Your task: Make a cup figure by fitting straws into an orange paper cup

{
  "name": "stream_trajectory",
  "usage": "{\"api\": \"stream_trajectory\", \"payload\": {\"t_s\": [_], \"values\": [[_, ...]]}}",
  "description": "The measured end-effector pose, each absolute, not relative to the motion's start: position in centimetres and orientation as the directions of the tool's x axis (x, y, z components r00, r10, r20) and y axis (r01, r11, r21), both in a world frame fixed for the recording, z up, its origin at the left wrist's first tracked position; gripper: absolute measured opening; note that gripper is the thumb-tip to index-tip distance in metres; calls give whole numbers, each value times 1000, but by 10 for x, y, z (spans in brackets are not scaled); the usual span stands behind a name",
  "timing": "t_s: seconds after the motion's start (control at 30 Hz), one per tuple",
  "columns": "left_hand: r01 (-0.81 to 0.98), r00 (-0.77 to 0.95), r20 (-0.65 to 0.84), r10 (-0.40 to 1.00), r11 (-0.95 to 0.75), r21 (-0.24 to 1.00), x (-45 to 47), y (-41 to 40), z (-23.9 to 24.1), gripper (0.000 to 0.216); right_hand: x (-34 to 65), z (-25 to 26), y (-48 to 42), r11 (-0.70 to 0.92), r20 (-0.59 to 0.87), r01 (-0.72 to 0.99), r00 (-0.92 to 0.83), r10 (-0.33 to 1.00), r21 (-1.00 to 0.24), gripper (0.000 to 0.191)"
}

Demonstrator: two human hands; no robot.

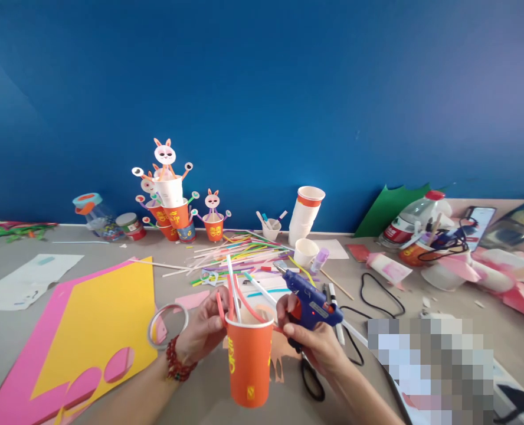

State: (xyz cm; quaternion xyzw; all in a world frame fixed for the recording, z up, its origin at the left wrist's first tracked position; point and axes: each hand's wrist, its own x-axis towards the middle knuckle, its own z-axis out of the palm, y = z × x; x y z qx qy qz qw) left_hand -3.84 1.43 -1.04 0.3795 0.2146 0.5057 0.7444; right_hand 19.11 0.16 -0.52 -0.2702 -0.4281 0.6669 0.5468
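Note:
In front of me is an orange paper cup [250,366] with yellow lettering, upright, with white and red straws [239,295] rising out of it. My left hand [209,316] is at the cup's left rim, its thumb and fingers pinched on a bent red straw [220,307]. My right hand [313,342] is wrapped around the handle of a blue hot glue gun [313,302], nozzle pointing up and left. A red strip sticks out between the cup's right rim and my right fingers. Whether the cup touches the table is unclear.
Yellow card [98,319] with round cut-outs and a tape roll [168,326] lie left. Behind are loose straws [239,254], rabbit-faced cups [213,227] and stacked white cups [306,215]. Black-handled scissors [311,381] and a black cord [381,295] lie right.

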Motion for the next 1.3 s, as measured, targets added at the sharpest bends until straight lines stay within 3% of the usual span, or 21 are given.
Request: {"api": "stream_trajectory", "payload": {"t_s": [0.3,0.57,0.9,1.2,1.3], "values": [[-590,475,172,863,167,790,-37,16,-14,34,193,-8,3,-41,80,-452,-247,966,-891,26],[-563,479,159,863,163,810,-38,17,-15,34,195,-4,6,-32,47,-394,-189,981,-919,16],[-519,533,157,832,174,837,-36,16,-12,36,191,-6,4,-45,23,-389,-166,986,-920,32],[-532,551,174,816,182,827,-34,16,-10,31,194,-2,5,10,28,-158,-110,994,-987,39],[-519,552,167,817,180,835,-35,17,-11,32,191,1,4,-14,-9,-134,-40,999,-991,32]]}}
